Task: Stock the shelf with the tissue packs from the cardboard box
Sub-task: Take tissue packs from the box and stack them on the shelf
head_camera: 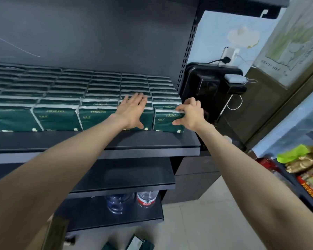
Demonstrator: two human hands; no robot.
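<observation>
Dark green tissue packs (58, 116) stand in several tight rows on the dark shelf (101, 141), filling it from left to right. My left hand (134, 110) lies flat with straight fingers on top of the front pack second from the right. My right hand (190, 113) grips the rightmost front pack (165, 121) at its right end, fingers on its top edge and thumb on its front face. More green packs (134, 243) show at the bottom edge, and part of a cardboard box (49, 230) at the bottom left.
Two lower shelves sit beneath; water bottles (145, 198) stand on the lowest one. A black appliance (211, 87) with cables hangs right of the shelf upright. Snack packets (307, 170) fill a rack at the far right. Pale floor tiles (197, 219) lie below.
</observation>
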